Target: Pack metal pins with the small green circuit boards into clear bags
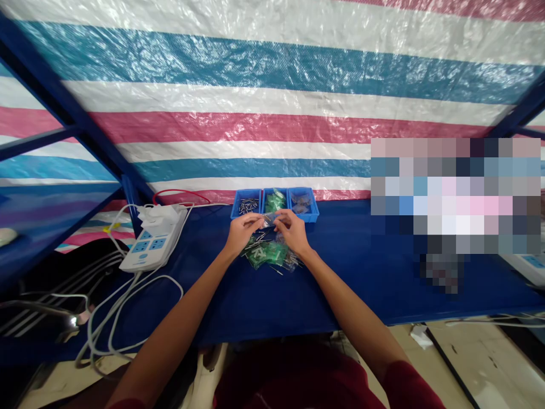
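Note:
Between my left hand [244,230] and my right hand [293,229] is a small clear plastic bag [268,219], pinched at either side by closed fingers. What the bag contains is too small to make out. Just below my hands lies a mixed pile of green packets [264,253] and thin metal pins [277,271], some of it hidden by my right hand. Behind my hands stand three joined blue bins: the left bin [234,211] has loose metal pins, the middle bin [264,208] green packets, the right bin [314,216] small clear bags.
On the left, a white power strip [147,250] with plugs and looping white cables [114,318] lies on the blue table [264,312]. A striped plastic sheet [255,102] rises behind the table. Blue metal posts [76,130] stand at the left. A blurred-out area covers the right.

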{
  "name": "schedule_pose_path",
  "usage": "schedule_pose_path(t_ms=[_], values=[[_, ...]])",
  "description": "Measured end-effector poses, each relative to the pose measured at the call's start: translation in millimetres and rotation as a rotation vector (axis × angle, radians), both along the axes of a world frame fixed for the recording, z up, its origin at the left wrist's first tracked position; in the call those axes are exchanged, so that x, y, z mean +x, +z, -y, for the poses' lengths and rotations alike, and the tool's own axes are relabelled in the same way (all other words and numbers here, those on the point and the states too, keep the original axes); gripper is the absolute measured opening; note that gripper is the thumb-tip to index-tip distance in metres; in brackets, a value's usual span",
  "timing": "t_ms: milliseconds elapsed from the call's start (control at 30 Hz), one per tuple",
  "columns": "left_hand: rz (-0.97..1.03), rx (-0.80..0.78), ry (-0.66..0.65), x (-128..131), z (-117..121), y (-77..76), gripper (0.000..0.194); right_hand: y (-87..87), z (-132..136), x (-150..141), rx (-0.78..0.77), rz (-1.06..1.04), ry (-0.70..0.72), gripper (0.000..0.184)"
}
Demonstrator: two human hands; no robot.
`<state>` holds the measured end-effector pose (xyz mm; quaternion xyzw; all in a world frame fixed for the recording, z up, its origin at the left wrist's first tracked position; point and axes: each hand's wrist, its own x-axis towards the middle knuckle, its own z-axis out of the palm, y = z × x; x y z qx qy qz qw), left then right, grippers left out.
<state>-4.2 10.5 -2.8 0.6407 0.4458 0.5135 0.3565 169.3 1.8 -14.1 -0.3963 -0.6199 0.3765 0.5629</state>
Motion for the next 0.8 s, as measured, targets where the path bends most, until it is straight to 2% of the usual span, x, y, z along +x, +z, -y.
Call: schedule_pose_path(t_ms=[100, 233, 400, 567, 667, 800], values=[[-0.006, 0.025, 0.036, -0.2, -1.0, -0.4, 0.03, 2.7, 1.6, 1.1, 0.026, 0.044, -0.017, 0.022], [0.005, 0.02, 0.005, 0.7, -0.2, -0.2, 0.031, 5.7, 3.2, 1.0, 0.05, 0.08, -0.036, 0.012], [-0.027, 0.038, 0.032, 0.9, 1.2, 1.2, 0.032, 7.0, 3.4, 2.0, 0.057, 0.119, -0.051, 0.016], [-0.096, 0.147, 0.019, -0.7, 0.4, 0.4, 0.028, 6.9, 1.6, 5.1, 0.141, 0.198, -0.13, 0.019], [-0.114, 0.202, 0.02, -1.2, 0.0, -0.5, 0.025, 7.4, 1.2, 5.9, 0.156, 0.219, -0.125, 0.019], [-0.136, 0.192, -0.018, -1.2, 0.2, -0.5, 0.024, 8.3, 1.3, 6.6, 0.163, 0.246, -0.111, 0.021]])
